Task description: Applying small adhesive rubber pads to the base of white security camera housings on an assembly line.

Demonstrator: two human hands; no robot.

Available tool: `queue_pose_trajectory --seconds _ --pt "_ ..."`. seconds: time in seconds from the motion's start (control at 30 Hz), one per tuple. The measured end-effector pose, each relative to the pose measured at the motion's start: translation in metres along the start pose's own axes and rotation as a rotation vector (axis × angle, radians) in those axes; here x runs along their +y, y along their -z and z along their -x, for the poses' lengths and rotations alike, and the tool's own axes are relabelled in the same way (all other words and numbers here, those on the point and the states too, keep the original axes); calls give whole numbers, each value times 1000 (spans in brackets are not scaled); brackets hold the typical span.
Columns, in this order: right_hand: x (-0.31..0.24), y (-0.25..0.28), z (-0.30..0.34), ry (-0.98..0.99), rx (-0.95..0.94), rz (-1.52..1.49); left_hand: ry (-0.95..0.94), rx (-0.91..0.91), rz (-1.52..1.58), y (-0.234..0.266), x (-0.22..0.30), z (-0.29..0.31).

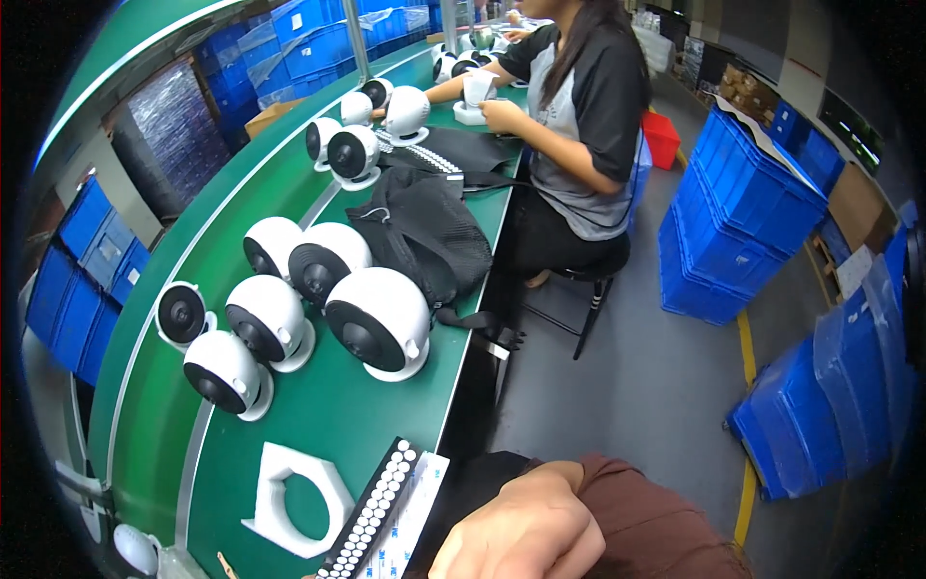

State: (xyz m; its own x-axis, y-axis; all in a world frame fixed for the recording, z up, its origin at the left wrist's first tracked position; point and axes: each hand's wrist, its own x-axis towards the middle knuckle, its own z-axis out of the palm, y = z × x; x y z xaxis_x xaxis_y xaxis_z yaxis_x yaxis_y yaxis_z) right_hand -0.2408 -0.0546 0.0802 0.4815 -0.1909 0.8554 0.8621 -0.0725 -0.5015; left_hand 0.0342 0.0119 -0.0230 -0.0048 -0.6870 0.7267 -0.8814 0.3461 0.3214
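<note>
My right hand (526, 529) is at the bottom edge, beside a brown sleeve (637, 516). Its fingers are curled closed, and whatever they may hold is hidden. My left hand is out of view. To the left of the right hand lie a black strip with rows of white round pads (379, 502) and a white strip with blue print (424, 492). A white foam piece with a round opening (273, 482) lies farther left on the green table. Beyond it stand several round white cameras with black fronts (386, 314).
A black cloth bag (429, 232) lies along the table's right edge. Past it, a seated co-worker (588, 125) handles a white part among more cameras. Blue crates (719, 241) stand on the grey floor, with a red bin (660, 140) behind. A curved green belt (159, 372) borders the table's left.
</note>
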Motion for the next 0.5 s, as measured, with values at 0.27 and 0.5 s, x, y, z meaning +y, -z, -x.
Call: queue_pose_trajectory --seconds 0.27,0.5 --pt "13 1 -14 -17 -108 -99 -88 -195 79 14 -13 -5" --pt "7 -15 -48 297 429 172 219 -193 -65 13 10 -10"
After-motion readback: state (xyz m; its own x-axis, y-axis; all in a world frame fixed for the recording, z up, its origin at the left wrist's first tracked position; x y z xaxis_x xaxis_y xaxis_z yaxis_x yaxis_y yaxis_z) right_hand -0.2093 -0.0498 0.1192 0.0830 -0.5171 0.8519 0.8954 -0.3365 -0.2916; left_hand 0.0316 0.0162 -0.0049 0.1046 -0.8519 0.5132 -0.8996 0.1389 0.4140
